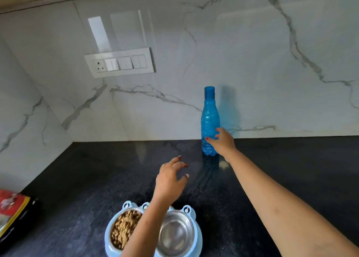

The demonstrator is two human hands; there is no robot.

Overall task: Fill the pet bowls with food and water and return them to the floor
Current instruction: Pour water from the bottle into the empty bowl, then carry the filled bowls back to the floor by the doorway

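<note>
Black counter [93, 179] | right hand [223, 142] grips blue bottle [209, 113] — left hand [168, 181] hovers, splayed

You face a white switch panel [119, 62] set on the grey-veined marble wall [252, 52], above a dark speckled countertop [77, 188].

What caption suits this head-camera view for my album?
Right hand grips blue bottle on the counter; left hand reaches open beyond pet bowls.

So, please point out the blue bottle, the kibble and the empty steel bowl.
blue bottle [209, 117], head view, on its upper body.
kibble [124, 228], head view, on the middle of the pile.
empty steel bowl [175, 236], head view, on its bare bottom.
</note>
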